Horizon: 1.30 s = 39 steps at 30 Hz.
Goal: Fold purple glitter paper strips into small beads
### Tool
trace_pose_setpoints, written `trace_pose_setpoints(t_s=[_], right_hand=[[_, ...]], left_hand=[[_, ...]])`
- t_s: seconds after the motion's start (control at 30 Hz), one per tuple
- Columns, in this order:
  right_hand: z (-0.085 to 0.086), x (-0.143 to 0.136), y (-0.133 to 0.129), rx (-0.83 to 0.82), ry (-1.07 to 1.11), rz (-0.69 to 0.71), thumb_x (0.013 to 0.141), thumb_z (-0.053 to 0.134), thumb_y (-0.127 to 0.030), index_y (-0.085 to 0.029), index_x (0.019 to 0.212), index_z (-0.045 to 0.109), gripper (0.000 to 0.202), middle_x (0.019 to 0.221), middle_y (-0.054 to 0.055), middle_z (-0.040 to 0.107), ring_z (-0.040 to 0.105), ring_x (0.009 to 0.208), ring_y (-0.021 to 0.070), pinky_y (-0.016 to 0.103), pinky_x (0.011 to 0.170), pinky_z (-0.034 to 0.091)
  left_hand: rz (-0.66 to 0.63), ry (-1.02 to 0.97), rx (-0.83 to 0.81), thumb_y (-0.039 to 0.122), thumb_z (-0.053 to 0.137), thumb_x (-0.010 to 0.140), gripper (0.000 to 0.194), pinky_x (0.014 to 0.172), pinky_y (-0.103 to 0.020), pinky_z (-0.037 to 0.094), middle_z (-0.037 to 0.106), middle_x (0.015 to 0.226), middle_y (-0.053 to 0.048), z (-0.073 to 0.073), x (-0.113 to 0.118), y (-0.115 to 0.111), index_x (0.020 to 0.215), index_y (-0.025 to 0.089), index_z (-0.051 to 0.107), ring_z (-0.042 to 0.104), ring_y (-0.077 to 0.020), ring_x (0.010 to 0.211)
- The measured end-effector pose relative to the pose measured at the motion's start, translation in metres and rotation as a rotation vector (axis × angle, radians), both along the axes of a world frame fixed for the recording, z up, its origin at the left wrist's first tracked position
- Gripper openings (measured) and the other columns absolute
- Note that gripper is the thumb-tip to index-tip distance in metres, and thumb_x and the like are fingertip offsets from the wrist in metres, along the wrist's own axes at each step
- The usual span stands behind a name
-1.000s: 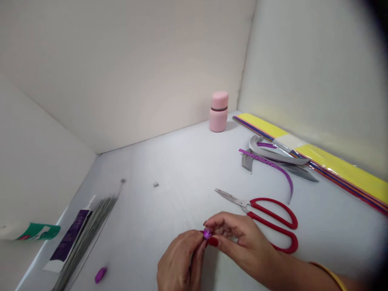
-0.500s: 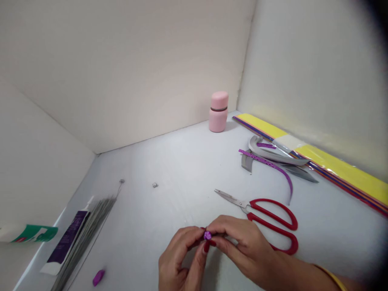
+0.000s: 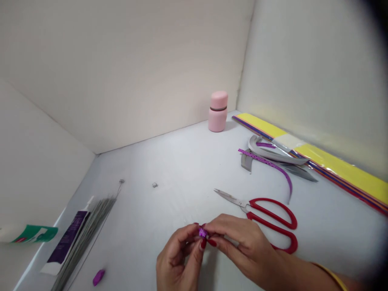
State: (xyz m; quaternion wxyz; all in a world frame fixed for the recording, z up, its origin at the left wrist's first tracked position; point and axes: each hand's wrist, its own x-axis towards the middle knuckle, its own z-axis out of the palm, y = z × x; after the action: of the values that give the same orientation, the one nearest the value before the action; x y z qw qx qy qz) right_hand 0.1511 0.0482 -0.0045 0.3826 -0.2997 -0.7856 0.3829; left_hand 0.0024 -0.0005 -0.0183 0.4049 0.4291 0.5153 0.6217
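Between the fingertips of both hands is a small shiny purple crumpled piece [image 3: 203,233], held above the table near its front. My left hand [image 3: 182,254] pinches it from the left with thumb and forefinger. From the right, my right hand [image 3: 242,242] grips it between thumb and index finger, close to the left fingertips. Part of the piece is hidden by the fingers. Just beyond my right hand lie scissors [image 3: 242,203] with red handles, partly under the wrist. A second purple lump [image 3: 98,277] rests on the table at the lower left.
A pink flask [image 3: 218,117] stands at the back corner. Purple strip [image 3: 273,163] and grey scraps [image 3: 298,171] lie beside a packet of coloured sheets [image 3: 333,157] at right. On the left are thin wires [image 3: 87,238], a purple-and-white tube [image 3: 68,238] and a green-and-white item [image 3: 36,233].
Both hands have shifted slightly left with the purple piece. It has turned a little between the fingertips, and the left fingers have moved around it.
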Motion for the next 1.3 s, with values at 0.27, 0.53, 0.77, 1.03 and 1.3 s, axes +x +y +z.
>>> trace_pose_setpoints(t_s=[0.27,0.53,0.77,1.03,1.3], right_hand=[[-0.001,0.001,0.002,-0.041,0.015,-0.003,0.085,0.053,-0.014,-0.019,0.098,0.062,0.017,0.081,0.004,0.068,0.062,0.073,0.0124,0.020,0.066,0.050],[0.004,0.001,0.004,0.020,-0.010,0.004,0.084,0.053,-0.011,-0.018,0.095,0.062,0.017,0.082,0.003,0.068,0.062,0.074,0.0114,0.019,0.069,0.048],[0.003,0.003,0.004,-0.070,0.018,0.026,0.083,0.055,-0.010,-0.018,0.097,0.063,0.018,0.082,0.002,0.068,0.063,0.074,0.0099,0.016,0.068,0.049],[0.002,0.001,0.000,-0.108,0.001,0.049,0.085,0.052,-0.014,-0.019,0.098,0.063,0.018,0.081,0.003,0.069,0.062,0.071,0.0112,0.019,0.066,0.049],[0.001,0.001,-0.001,-0.105,-0.028,0.027,0.086,0.051,-0.014,-0.019,0.099,0.062,0.018,0.081,0.003,0.067,0.061,0.071,0.0110,0.019,0.066,0.047]], left_hand=[[-0.026,0.087,0.028,0.016,0.070,0.070,0.019,0.069,-0.015,0.055,0.075,0.082,0.001,-0.003,-0.004,-0.001,0.086,0.026,0.072,0.070,-0.0127,0.073],[-0.089,0.225,0.089,0.013,0.064,0.074,0.021,0.065,-0.018,0.055,0.073,0.082,-0.001,0.000,-0.009,0.001,0.091,0.024,0.070,0.068,-0.0135,0.072],[-0.068,0.378,0.207,0.007,0.065,0.071,0.020,0.067,-0.019,0.052,0.073,0.079,-0.001,0.002,-0.016,0.002,0.084,0.022,0.070,0.067,-0.0132,0.070],[0.014,0.312,0.211,0.012,0.066,0.072,0.012,0.062,-0.017,0.052,0.072,0.073,0.000,-0.001,-0.009,0.001,0.077,0.022,0.069,0.066,-0.0121,0.065],[0.000,0.394,0.204,0.010,0.061,0.074,0.018,0.067,-0.016,0.049,0.073,0.079,0.000,-0.004,-0.010,-0.002,0.083,0.023,0.070,0.066,-0.0120,0.072]])
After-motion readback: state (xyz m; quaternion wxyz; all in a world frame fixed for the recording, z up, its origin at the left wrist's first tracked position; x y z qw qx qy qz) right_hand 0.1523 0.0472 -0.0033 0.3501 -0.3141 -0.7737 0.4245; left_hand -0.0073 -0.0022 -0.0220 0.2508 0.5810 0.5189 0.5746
